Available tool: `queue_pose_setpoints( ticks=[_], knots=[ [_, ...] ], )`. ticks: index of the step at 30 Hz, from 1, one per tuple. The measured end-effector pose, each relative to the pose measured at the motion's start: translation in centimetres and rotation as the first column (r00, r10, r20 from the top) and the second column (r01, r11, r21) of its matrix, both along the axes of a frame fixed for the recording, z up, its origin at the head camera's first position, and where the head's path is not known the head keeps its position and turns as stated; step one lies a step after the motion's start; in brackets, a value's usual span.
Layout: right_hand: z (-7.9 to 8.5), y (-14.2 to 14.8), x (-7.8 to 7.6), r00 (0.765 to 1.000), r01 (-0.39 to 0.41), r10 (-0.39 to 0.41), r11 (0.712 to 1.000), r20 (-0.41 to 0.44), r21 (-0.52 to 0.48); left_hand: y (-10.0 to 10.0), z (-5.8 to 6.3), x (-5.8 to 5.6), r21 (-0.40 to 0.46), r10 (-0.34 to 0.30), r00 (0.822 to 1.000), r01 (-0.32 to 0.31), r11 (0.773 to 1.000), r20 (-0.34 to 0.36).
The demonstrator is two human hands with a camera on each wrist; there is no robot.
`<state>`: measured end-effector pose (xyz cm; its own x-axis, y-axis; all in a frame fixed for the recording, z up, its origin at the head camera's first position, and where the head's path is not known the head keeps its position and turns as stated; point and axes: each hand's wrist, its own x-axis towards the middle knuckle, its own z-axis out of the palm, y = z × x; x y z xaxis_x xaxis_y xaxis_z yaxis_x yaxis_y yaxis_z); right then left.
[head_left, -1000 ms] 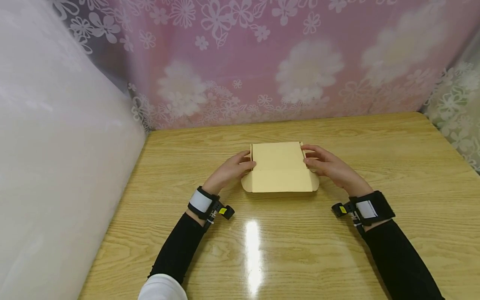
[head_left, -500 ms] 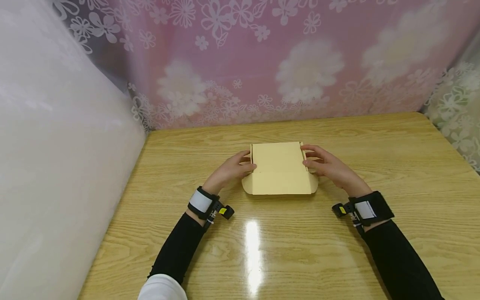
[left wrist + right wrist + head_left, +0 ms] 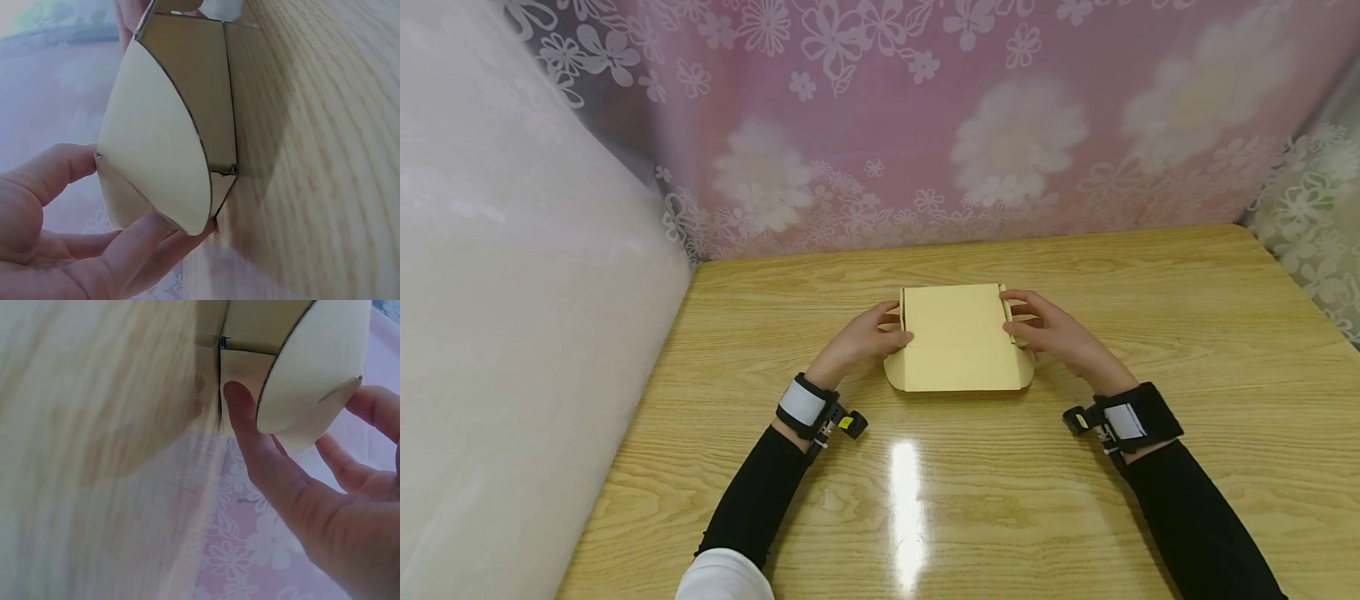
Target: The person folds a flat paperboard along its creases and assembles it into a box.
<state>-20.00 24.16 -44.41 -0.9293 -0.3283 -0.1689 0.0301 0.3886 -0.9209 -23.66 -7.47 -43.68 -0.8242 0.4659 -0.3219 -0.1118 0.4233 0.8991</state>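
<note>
A pale yellow cardboard box (image 3: 958, 321) sits on the wooden table between both hands, its lid lying over the top. From the lid a front flap (image 3: 962, 368) slopes down toward the person, with a rounded tab at either end. My left hand (image 3: 868, 335) grips the left side, thumb at the lid's edge and fingers along the wall. On the opposite side my right hand (image 3: 1045, 327) holds the box in the same way. One tab (image 3: 156, 137) stands outside the box front in the left wrist view; the other tab (image 3: 319, 375) shows in the right wrist view.
The wooden table (image 3: 820, 500) reaches back to a pink flowered curtain (image 3: 880, 125). White sheeting (image 3: 527, 292) hangs along the left edge. Each wrist wears a black strap with a small camera, such as the left wrist camera (image 3: 853, 424).
The front flap has tilted a little lower toward the table and its tabs have drawn slightly inward. My right hand has shifted slightly left; the left has barely moved.
</note>
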Motion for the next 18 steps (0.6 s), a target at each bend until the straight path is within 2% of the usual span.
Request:
queue_pose_setpoints(
  ticks=[6,10,13,18],
  knots=[
    [0.0,-0.1,-0.1,1.000,0.006,-0.006,1.000,-0.016,0.010,0.0,-0.2,0.0,0.062,-0.002,1.000,0.003,0.998,-0.024],
    [-0.1,0.2,-0.1,1.000,-0.020,0.020,1.000,-0.021,-0.004,-0.3,-0.3,0.0,0.084,-0.021,0.996,0.029,0.996,-0.091],
    [-0.3,0.8,-0.2,0.997,-0.071,0.071,0.997,-0.030,-0.007,-0.6,-0.4,-0.2,0.092,-0.075,0.990,0.086,0.992,-0.118],
    [-0.8,1.9,-0.3,0.983,-0.176,0.176,0.984,-0.055,-0.007,-1.5,-0.7,-0.8,0.140,-0.198,0.976,0.209,0.968,-0.093]
  ],
)
